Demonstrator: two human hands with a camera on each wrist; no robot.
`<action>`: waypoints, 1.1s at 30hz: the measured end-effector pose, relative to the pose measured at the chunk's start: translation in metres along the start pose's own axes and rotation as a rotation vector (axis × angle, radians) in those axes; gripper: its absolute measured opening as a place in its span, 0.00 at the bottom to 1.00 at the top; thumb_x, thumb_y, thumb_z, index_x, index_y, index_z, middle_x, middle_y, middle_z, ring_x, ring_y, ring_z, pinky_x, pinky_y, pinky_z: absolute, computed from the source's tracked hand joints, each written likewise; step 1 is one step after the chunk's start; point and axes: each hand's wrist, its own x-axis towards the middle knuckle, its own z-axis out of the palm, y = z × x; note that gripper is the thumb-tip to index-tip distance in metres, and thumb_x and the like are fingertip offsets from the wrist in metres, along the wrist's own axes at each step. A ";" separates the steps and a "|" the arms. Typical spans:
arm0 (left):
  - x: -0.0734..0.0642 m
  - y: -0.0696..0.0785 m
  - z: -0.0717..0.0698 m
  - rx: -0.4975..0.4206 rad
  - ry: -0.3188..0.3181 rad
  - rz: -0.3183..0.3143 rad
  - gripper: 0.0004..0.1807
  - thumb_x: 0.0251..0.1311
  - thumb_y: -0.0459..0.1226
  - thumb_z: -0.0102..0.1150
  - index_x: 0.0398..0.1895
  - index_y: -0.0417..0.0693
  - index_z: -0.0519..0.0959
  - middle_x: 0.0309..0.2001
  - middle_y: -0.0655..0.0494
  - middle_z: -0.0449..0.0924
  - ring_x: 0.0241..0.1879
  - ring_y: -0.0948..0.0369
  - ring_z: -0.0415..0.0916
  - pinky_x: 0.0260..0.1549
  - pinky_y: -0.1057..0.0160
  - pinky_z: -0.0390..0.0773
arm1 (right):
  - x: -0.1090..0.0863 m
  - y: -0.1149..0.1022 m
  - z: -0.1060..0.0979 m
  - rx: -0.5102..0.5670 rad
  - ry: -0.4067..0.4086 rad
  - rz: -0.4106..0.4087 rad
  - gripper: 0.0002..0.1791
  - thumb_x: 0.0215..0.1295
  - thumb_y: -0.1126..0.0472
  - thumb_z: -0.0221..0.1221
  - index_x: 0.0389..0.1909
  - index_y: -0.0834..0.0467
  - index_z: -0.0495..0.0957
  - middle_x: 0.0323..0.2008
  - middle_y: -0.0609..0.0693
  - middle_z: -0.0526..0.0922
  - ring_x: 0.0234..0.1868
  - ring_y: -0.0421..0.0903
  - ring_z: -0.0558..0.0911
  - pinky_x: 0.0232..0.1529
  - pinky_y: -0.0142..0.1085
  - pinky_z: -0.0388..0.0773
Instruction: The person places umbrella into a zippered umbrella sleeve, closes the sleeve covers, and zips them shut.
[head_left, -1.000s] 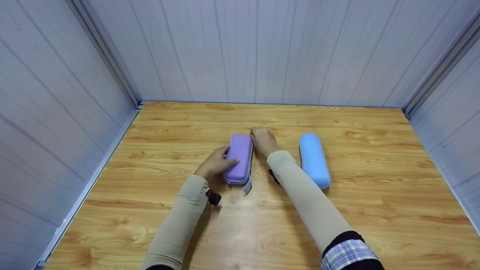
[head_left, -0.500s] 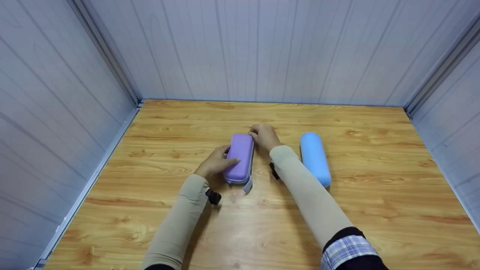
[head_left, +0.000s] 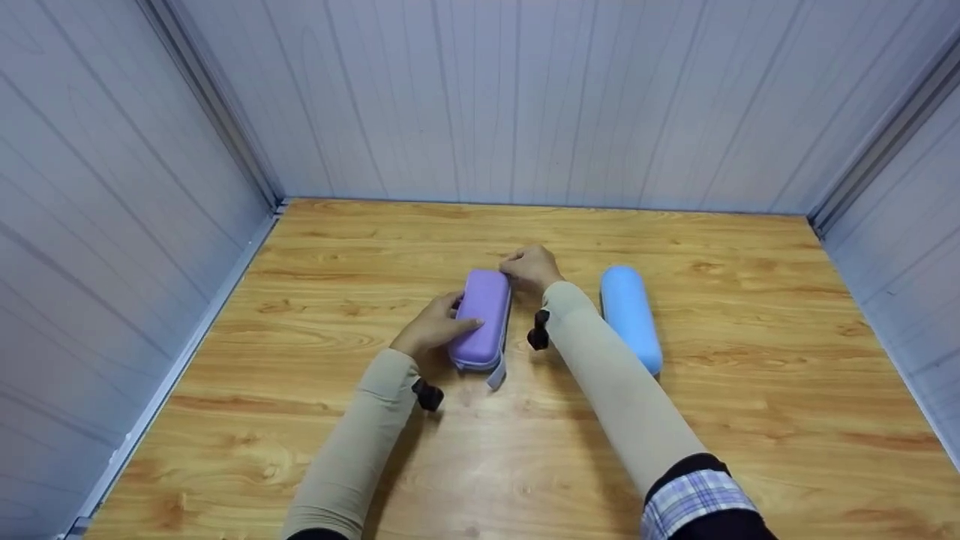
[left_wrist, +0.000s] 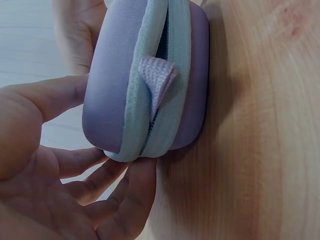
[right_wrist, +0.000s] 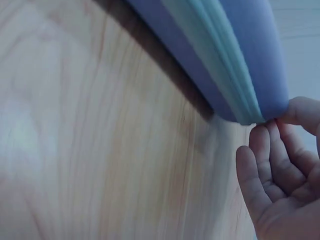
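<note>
A purple zippered hard case point(head_left: 484, 307) lies on the wood-grain table, long side pointing away from me. My left hand point(head_left: 435, 326) grips its left side; the thumb is over the top and the fingers reach round the side. In the left wrist view, a fabric loop point(left_wrist: 159, 82) sticks out at the near end, and a narrow dark gap shows along the zipper beside it. My right hand point(head_left: 531, 268) is at the far right corner, thumb and curled fingertips pinching at the zipper band's end point(right_wrist: 250, 117). Any zipper pull there is hidden.
A light blue rounded case point(head_left: 630, 319) lies to the right of my right forearm, which partly overlaps its near left side. Pale panel walls point(head_left: 480, 105) close off the table point(head_left: 750, 390) at the back and both sides.
My right hand has turned slightly at the wrist while staying by the far right corner. The purple case has shifted a little to the right; the left hand keeps its grip.
</note>
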 end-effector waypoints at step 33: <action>0.000 0.001 0.001 0.037 0.020 -0.002 0.40 0.64 0.36 0.64 0.74 0.29 0.57 0.61 0.32 0.73 0.56 0.43 0.75 0.53 0.52 0.79 | 0.000 -0.004 0.011 0.061 -0.102 -0.042 0.18 0.71 0.57 0.60 0.57 0.62 0.82 0.59 0.55 0.80 0.59 0.50 0.77 0.56 0.40 0.76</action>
